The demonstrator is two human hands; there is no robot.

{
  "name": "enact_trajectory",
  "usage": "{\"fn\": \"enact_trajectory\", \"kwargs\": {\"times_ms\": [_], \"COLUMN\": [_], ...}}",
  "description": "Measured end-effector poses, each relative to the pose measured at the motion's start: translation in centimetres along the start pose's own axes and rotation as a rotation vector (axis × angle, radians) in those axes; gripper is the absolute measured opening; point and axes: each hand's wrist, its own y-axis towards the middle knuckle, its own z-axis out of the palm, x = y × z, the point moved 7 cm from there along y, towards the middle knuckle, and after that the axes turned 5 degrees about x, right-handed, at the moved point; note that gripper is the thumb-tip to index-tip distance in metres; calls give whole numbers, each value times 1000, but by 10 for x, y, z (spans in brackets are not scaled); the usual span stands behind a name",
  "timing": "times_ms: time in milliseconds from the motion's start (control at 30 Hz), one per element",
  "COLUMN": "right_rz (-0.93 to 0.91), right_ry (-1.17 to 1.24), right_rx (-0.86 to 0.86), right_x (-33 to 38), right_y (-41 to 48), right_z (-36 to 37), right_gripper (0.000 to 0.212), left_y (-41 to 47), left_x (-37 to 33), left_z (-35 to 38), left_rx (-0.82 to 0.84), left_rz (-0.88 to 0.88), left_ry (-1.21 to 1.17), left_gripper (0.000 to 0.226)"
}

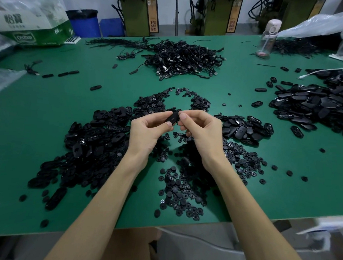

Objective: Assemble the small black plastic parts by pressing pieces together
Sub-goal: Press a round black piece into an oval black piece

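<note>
Table [72, 112]: green top, front edge nearest the viewer.
L side: black oval shells [90, 143], heaped, strays toward front edge.
Front ctr: round black discs [183, 192], loose spread.
Mid ctr: thin disc arc [164, 103].
R ctr: smaller shell heap [244, 129].
Far R: big shell heap [317, 105], white cable [326, 70] at its far side.
Far ctr: tangled black cable heap [182, 59].
Back R: clear bottle [269, 37], upright.
Back L: green-white carton [34, 31].

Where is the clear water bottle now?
Head view: the water bottle stands far back right on the green table, just left of the plastic bag.
</note>
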Motion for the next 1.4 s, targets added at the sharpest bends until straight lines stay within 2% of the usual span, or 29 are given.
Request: {"fn": "enact_trajectory", "kwargs": {"times_ms": [333,600,767,933,1133,1400], "right_rz": [-84,-87,-66,-86,-151,-194], "right_ry": [-68,-248,-258,-368,-560,-589], "right_rx": [75,36,24,-44,-34,-36], "right_x": [11,10,9,11,16,17], "right_y": [-2,-1,-2,-4,-6,-7], "right_z": [7,6,7,4,9,10], "right_gripper": [19,18,15,11,11,12], "left_y": [0,-2,-1,-1,-1,-2], "left_x": [0,-2,-1,-4,-1,-2], "left_z": [-2,-2,-2,1,3,4], "left_rx": [-12,-14,-12,-4,-7,12], "left_rz": [12,21,22,82,94,91], "left_ry": [-18,-16,19,150,219,177], "left_gripper": [31,25,26,25,26,21]}}
